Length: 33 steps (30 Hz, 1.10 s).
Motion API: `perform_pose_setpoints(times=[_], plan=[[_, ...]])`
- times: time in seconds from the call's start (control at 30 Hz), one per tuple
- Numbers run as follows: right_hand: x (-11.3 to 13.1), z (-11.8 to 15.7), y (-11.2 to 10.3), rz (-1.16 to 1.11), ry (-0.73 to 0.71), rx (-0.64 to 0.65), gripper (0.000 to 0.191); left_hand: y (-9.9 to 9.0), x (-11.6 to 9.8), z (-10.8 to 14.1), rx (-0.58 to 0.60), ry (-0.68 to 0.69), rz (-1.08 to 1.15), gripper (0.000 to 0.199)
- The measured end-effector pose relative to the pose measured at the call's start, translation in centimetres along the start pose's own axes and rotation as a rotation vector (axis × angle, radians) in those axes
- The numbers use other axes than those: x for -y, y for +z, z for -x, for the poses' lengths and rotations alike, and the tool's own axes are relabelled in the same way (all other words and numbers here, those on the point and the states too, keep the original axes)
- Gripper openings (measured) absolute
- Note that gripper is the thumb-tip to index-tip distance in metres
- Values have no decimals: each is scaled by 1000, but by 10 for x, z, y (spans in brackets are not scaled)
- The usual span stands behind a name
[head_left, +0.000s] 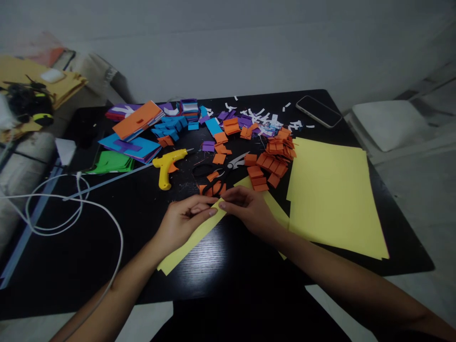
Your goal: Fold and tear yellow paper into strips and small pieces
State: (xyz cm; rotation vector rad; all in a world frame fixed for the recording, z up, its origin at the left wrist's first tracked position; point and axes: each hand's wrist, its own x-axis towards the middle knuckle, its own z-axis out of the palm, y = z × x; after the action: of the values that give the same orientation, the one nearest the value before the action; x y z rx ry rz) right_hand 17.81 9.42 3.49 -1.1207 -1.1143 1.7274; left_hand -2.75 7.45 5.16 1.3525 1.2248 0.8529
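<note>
Both hands [213, 209] pinch far end of yellow paper strip [194, 244], fingertips nearly meeting. Scissors [231, 166] just beyond; yellow sheets [331, 199] to their right.

Counts one left hand [181, 224], one right hand [255, 212] and at least one narrow yellow strip [190, 247] toward six o'clock; one glue gun [165, 168] at nine; one pair of scissors [238, 161] centrally; one phone [318, 112] at two; at least two large yellow sheets [331, 199] at three. Shows uncountably many white scraps [274, 119] toward one.
</note>
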Motion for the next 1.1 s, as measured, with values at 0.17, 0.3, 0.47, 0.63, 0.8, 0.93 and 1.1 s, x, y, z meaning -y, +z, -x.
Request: perform_pose_setpoints(times=[0.17,0.3,0.47,0.63,0.8,0.93,1.1], plan=[[-1,0,3,-65,22,0,30,1,-1,0,-17,-17,11,23],[-1,0,3,-51,0,-19,29,1,1,1,-9,-19,14,24],[1,1,3,-42,-14,-34,29,2,-1,1,-20,0,6,24],[0,1,4,-58,-7,-37,28,4,-4,1,-43,-1,13,24],[-1,1,3,-66,-13,-31,29,5,-6,1,-74,2,-1,23],[0,1,3,-70,-13,-31,29,5,-6,2,-84,-2,-9,23],[0,2,3,-65,-17,-32,28,5,-4,2,-84,-3,23,23]])
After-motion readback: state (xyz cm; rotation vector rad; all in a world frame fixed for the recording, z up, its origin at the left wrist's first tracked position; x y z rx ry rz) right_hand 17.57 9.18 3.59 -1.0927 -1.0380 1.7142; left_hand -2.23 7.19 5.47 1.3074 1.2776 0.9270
